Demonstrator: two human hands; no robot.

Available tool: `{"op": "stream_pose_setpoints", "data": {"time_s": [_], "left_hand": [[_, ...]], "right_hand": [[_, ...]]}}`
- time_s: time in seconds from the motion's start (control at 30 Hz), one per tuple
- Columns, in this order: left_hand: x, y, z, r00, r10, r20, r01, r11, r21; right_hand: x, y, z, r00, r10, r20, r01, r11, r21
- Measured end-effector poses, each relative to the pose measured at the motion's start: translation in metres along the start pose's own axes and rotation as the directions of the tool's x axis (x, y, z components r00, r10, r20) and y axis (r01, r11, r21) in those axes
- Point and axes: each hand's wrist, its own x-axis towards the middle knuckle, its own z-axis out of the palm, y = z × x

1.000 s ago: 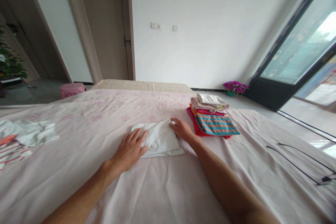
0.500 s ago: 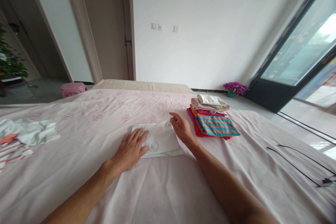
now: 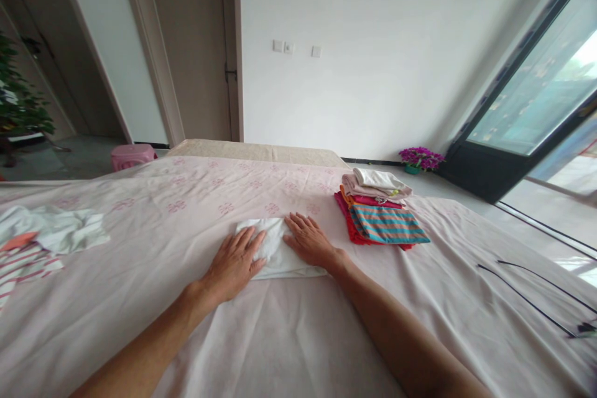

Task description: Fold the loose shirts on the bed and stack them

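A folded white cloth garment [image 3: 275,259] lies flat on the pale pink sheet [image 3: 280,336] in front of me; its exact kind I cannot tell. My left hand [image 3: 237,261] rests flat on its left side, fingers spread. On its right side lies my right hand [image 3: 310,239], palm down with the fingers stretched out, covering the right edge. Both hands press on the cloth without gripping it. Just right of my right hand stands a stack of folded clothes [image 3: 389,224], with a striped teal and orange piece in front and a white one on top.
Loose white clothes [image 3: 69,233] and a red-striped garment [image 3: 28,270] lie crumpled at the left. Thin black glasses-like arms [image 3: 527,301] rest on the sheet at the right. Beyond the bed are a pink stool [image 3: 133,155] and purple flowers [image 3: 421,158].
My right hand has gone from raised, curled fingers at the cloth's right edge to lying flat on it, slightly further left. My left hand has stayed in place. The view has shifted slightly.
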Motion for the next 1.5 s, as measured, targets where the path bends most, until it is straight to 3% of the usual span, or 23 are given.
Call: {"op": "stream_pose_setpoints", "data": {"time_s": [0.37, 0.9, 1.23, 1.37, 1.5], "left_hand": [[-0.0002, 0.0001, 0.0005, 1.000, -0.002, -0.012, 0.002, 1.000, 0.000], [-0.0007, -0.0006, 0.0043, 0.997, -0.052, -0.053, 0.053, 0.999, 0.011], [-0.0013, -0.0031, 0.0067, 0.998, -0.026, -0.065, 0.026, 1.000, -0.010], [-0.0016, -0.0036, 0.0067, 0.998, -0.034, -0.049, 0.034, 0.999, -0.008], [-0.0014, -0.0016, 0.0034, 0.997, -0.070, 0.043, 0.069, 0.997, 0.019]], "right_hand": [[-0.0012, -0.0047, -0.0081, 0.997, 0.077, -0.009, -0.077, 0.997, 0.009], [-0.0012, -0.0042, -0.0082, 0.998, 0.053, -0.040, -0.052, 0.999, 0.016], [0.0008, -0.0024, -0.0044, 0.997, 0.036, -0.070, -0.034, 0.999, 0.020], [0.0013, -0.0028, -0.0040, 0.996, 0.018, -0.090, -0.018, 1.000, -0.001], [0.0018, 0.0000, -0.0026, 0.998, 0.006, -0.061, -0.007, 1.000, -0.017]]}}
